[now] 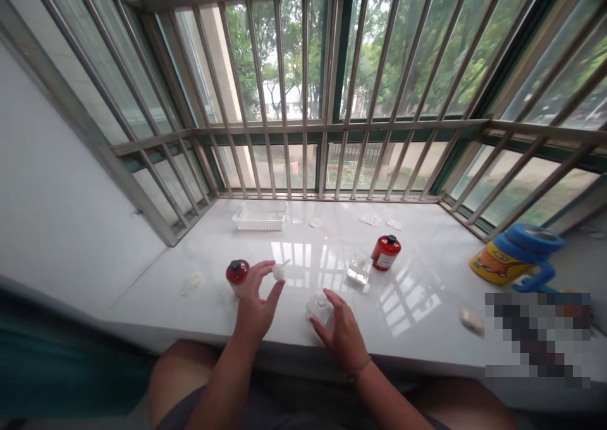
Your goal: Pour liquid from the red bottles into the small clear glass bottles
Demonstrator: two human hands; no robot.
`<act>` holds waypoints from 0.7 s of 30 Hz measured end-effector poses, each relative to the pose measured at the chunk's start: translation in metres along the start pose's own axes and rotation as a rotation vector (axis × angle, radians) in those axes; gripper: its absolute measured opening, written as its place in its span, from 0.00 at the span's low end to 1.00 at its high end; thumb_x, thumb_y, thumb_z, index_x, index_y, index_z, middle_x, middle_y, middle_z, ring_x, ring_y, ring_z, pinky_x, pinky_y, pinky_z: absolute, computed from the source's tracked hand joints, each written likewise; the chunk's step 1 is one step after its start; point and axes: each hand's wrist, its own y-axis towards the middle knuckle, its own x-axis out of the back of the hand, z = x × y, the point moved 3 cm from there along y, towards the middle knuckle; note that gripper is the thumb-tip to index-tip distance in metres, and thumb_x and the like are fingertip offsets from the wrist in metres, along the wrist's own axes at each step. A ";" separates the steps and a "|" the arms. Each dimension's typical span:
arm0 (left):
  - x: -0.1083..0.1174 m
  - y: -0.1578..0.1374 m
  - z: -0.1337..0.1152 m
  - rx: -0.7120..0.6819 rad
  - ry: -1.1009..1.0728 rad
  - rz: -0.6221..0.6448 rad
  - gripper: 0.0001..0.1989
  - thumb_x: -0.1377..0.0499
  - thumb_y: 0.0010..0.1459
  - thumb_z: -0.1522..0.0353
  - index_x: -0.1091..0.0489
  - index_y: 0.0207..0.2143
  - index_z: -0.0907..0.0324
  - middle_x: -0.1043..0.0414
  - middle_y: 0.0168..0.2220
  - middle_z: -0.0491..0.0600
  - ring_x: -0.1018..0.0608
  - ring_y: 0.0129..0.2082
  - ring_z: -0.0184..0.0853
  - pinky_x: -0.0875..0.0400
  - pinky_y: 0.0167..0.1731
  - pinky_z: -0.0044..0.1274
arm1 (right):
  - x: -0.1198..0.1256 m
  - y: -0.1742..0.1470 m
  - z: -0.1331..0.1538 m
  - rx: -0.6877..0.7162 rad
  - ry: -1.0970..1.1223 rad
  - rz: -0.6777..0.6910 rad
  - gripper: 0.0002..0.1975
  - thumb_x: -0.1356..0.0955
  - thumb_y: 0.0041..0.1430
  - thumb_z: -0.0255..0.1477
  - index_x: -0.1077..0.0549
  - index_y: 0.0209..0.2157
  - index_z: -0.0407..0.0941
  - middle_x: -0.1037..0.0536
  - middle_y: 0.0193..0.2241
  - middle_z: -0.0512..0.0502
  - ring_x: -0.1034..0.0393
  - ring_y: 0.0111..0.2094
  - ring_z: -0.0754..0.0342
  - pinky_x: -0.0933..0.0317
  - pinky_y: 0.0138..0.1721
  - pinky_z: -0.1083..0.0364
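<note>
Between thumb and fingers, my left hand (pixel 260 294) pinches a small whitish round piece with a short stem (pixel 279 270), raised over the sill. A red bottle with a black cap (pixel 238 273) stands just behind that hand, partly covered by it. My right hand (pixel 340 325) curls around a clear, glass-like container (pixel 318 307) low over the near part of the sill; its exact kind is hard to make out. To the right are a clear square block-like container (pixel 359 270) and a second red bottle with a black cap and white label (pixel 386 253).
A white plastic basket (pixel 260 218) sits at the back left of the glossy white sill (pixel 294 237). Crumpled clear wrappers (pixel 191 284) lie about. At the right are a blue and yellow mug (pixel 512 256), a small pale object (pixel 472 321) and a blurred-out patch. Metal bars (pixel 325 126) line the window.
</note>
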 end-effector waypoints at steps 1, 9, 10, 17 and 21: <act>0.016 0.004 -0.002 -0.071 0.111 -0.031 0.14 0.36 0.68 0.56 0.25 0.51 0.53 0.24 0.58 0.57 0.23 0.60 0.48 0.26 0.63 0.42 | 0.000 0.000 -0.001 0.005 -0.003 0.001 0.35 0.27 0.69 0.41 0.42 0.71 0.52 0.24 0.61 0.37 0.24 0.59 0.38 0.26 0.59 0.34; 0.132 0.022 0.055 -0.166 0.785 -0.244 0.14 0.41 0.70 0.62 0.25 0.53 0.57 0.27 0.59 0.60 0.26 0.61 0.53 0.33 0.65 0.48 | -0.001 -0.003 -0.002 0.010 -0.010 0.015 0.35 0.27 0.69 0.41 0.42 0.71 0.53 0.25 0.62 0.37 0.25 0.61 0.36 0.26 0.60 0.32; 0.141 0.022 0.071 -0.111 0.838 -0.251 0.14 0.42 0.70 0.62 0.25 0.52 0.58 0.28 0.59 0.62 0.27 0.61 0.54 0.33 0.65 0.48 | -0.001 -0.003 -0.002 0.011 -0.012 0.019 0.35 0.27 0.69 0.41 0.42 0.71 0.53 0.25 0.62 0.37 0.26 0.61 0.36 0.26 0.60 0.32; 0.157 0.027 0.166 0.156 0.941 -0.047 0.13 0.40 0.61 0.67 0.22 0.46 0.61 0.26 0.56 0.64 0.26 0.59 0.56 0.32 0.63 0.50 | -0.002 -0.002 -0.002 0.017 -0.021 0.026 0.34 0.28 0.70 0.41 0.41 0.70 0.52 0.25 0.62 0.36 0.26 0.61 0.36 0.27 0.60 0.32; 0.140 0.032 0.173 0.159 0.882 -0.013 0.17 0.40 0.60 0.66 0.23 0.50 0.63 0.27 0.61 0.67 0.29 0.64 0.60 0.36 0.67 0.53 | -0.002 -0.002 -0.002 0.012 -0.024 0.023 0.33 0.28 0.70 0.41 0.40 0.70 0.52 0.25 0.62 0.36 0.26 0.61 0.36 0.27 0.60 0.32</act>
